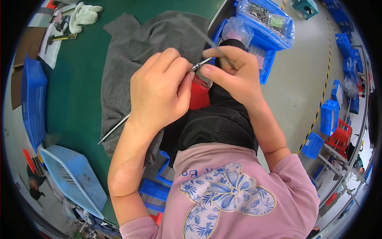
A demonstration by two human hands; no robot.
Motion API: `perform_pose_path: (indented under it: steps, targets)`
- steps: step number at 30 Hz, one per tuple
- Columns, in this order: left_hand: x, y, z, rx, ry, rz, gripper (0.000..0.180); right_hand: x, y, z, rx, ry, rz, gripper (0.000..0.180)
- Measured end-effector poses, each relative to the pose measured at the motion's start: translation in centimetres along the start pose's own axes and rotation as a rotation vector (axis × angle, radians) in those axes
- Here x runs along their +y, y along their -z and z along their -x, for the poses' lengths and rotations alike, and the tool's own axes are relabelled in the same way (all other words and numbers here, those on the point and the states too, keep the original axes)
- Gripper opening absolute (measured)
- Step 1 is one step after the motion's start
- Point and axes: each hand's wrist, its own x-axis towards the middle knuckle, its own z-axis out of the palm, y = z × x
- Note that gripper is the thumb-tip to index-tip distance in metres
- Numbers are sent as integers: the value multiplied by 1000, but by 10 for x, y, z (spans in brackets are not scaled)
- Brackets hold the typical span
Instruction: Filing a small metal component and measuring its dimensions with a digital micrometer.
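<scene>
My left hand (161,87) is closed around a slim shiny metal rod (117,126). Its stepped end sticks out beyond my fingers toward my right hand, while the long tail runs back under my left wrist. In my right hand (238,73) a thin grey stick (201,35) is pinched, smeared by motion and slanting up to the left. The right thumb lies close beside the metal rod's stepped end; whether they touch I cannot tell. A grey cloth (131,51) lies on the green tabletop (73,111) below the left hand.
At the left stand a blue basket (34,101) and a light blue basket (75,175). A caliper (61,38) and white gloves (84,16) lie at the far left. Blue bins (270,49) with metal parts stand right of the table, near a green stool (305,8).
</scene>
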Motion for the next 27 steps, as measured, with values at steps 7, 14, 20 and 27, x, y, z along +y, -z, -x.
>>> perform_pose_path:
  steps: [7,14,20,27]
  targets:
    - [-3,1,4,12,-2,-3,12,6,30,-16,249,-116,-103,20]
    - [8,32,-2,39,32,-38,12,23,39,-13,402,123,373,21]
    - [30,211,25,791,150,191,19,17,39,-18,369,50,252,18]
    - [18,245,39,1395,4,954,11,1,-36,30,-147,-172,-673,31]
